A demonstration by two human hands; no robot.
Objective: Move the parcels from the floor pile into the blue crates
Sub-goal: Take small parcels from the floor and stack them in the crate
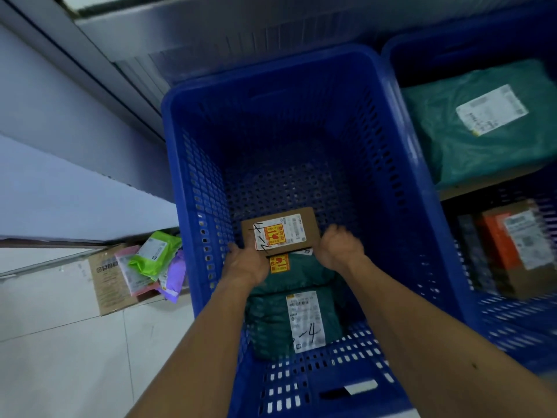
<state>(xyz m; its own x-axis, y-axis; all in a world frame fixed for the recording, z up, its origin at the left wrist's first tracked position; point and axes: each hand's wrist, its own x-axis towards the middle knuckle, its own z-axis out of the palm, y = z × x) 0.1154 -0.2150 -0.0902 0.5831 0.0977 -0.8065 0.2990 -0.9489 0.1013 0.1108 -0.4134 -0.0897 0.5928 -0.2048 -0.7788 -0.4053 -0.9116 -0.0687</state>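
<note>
Lying on the floor, the parcel pile is left of the blue crate. Inside, by its near wall, the left hand and right hand clasp opposite edges of a brown parcel over a green parcel. Another crate stands right.

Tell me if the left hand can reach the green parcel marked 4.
Probably, once freed: left hand and right hand hold the brown box; the green parcel lies uncovered just below in the same blue crate.
</note>
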